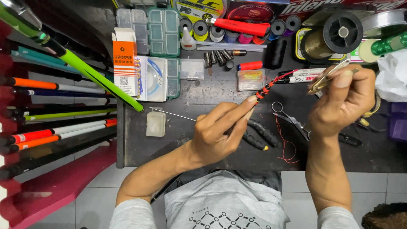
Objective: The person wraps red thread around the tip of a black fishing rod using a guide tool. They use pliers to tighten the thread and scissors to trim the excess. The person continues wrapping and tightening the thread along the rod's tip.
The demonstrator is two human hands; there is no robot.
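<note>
While gripping a thin black rod [237, 121] wound with red thread [268, 87] near its tip, left hand [216, 133] clenched about the shaft over the dark bench [203, 93], forefinger stretched along it. Right hand [341, 101] raised beside it, pinching a brass-coloured metal tool [328, 76] between thumb and fingers, tip close to the wrapped section. Small scissors [290, 118] and loose red thread lying just below. Coloured rods [59, 110] racked at left, thread spools [237, 32] along the back.
</note>
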